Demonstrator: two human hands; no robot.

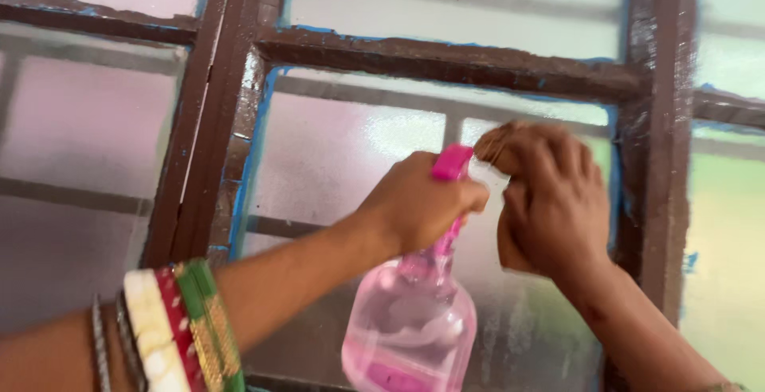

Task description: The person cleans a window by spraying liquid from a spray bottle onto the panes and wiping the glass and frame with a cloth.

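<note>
Pink plastic catches the eye first: a see-through spray bottle [410,320] with a bright pink trigger head hangs in front of a frosted window pane [343,161], its body partly filled with pinkish liquid. The left hand [422,205] is the grip closed around the bottle's neck and trigger, fingers wrapped tight, the nozzle pointing toward the right hand. On that left forearm sit stacked bangles [171,332] (white, red, green and gold, plus thin metal ones). The right hand [558,201] is curled shut on a brown cloth [502,141], a wad of which pokes out above the fingers, just beside the nozzle and against the glass. A dark brown wooden window frame [446,61] with blue paint smears along its edges surrounds the pane; wet streaks show on the glass below the hands.
</note>
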